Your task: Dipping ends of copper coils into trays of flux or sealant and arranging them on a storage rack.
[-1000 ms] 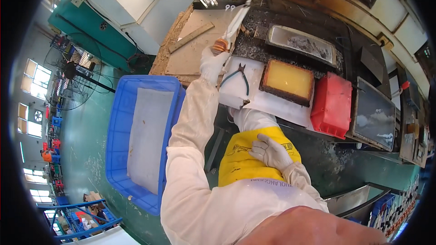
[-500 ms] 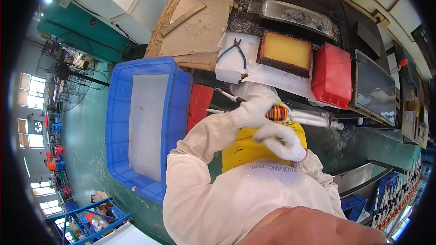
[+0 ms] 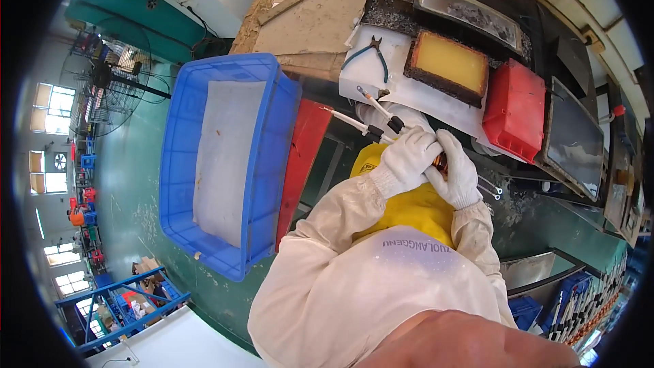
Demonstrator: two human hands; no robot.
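White gloves cover both hands, which meet in front of my yellow apron (image 3: 409, 208). Between them sits a copper-coloured wound coil (image 3: 441, 161), mostly hidden by the fingers. My left hand (image 3: 407, 158) is closed around its left side, and my right hand (image 3: 455, 172) wraps the right side. White-sleeved leads (image 3: 354, 123) with black bands stick out past my left hand toward the upper left. More lead ends with ring terminals (image 3: 496, 194) show beyond my right hand.
A blue plastic crate (image 3: 255, 163) with a white liner stands at left, beside a red board (image 3: 304, 157). Pliers (image 3: 378, 58), a framed tray of yellow material (image 3: 451, 63), a red bin (image 3: 514, 112) and a metal-rimmed trough (image 3: 470, 17) occupy the bench ahead.
My right hand has moved up and closed around the coil from the right. The leads on the left have swung upward and show more; those on the right are now mostly hidden.
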